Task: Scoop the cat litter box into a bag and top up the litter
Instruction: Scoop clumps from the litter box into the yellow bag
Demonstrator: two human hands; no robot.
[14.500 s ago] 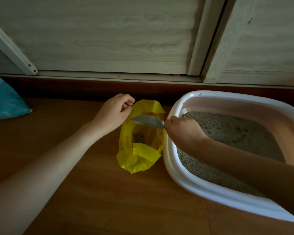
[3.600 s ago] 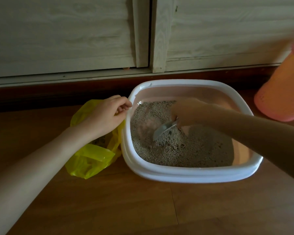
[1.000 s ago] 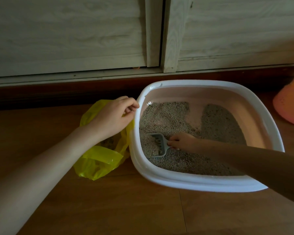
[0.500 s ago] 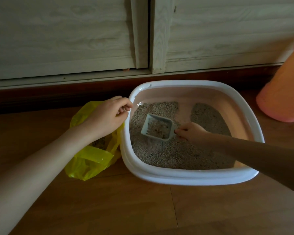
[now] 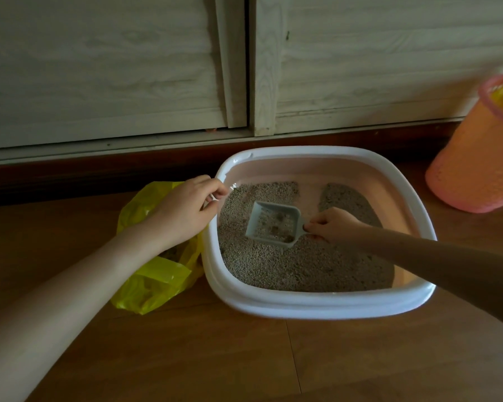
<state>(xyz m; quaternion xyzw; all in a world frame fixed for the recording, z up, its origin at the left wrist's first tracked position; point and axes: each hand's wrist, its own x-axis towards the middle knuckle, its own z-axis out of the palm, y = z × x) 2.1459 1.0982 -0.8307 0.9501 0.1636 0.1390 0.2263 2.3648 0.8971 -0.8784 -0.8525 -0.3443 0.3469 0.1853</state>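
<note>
Half a second ago my scoop (image 5: 273, 224) was lifted from the litter (image 5: 302, 265); now it hangs level above the bed, a few dark clumps left in it while loose grains have sifted out, so this load looks ready for the bag. My right hand (image 5: 331, 224) pinches its handle; my left hand (image 5: 183, 213) pinches the mouth of the yellow bag (image 5: 154, 274), which lies just beside the litter box (image 5: 317, 306). A bare strip of pink base shows at the far side. Everything sits on a brown wooden floor (image 5: 215, 358), by pale wood-grain sliding doors (image 5: 114, 68), an orange basket (image 5: 476, 169) to the right.
</note>
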